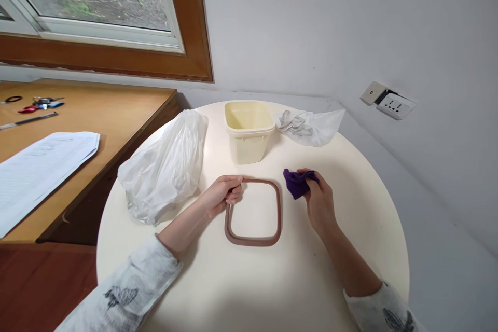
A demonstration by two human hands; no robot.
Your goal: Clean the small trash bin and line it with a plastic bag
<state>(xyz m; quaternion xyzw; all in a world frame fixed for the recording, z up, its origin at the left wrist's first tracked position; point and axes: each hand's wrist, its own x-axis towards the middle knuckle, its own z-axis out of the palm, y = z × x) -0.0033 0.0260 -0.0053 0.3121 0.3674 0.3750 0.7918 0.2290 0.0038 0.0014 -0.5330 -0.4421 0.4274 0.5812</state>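
Observation:
My left hand [224, 194] is closed on the upper left corner of a brown square frame [252, 242], a ring with rounded corners and an open middle. Its lower side is toward me, over the white round table. To the right of the frame, my right hand [319, 197] grips a bunched purple cloth [298, 182] between thumb and fingers. The cloth is apart from the frame. Beyond the frame stands a pale yellow square bin [251, 146], upright with its top uncovered.
A crumpled white plastic bag [165, 166] lies on the round table [249, 290] at left. Behind at right is a clear bag [317, 127] with greyish strips. On the wooden desk [128, 106] lie papers [50, 166], keys [42, 104] and a pen [29, 120]. A wall socket [396, 105] is at right.

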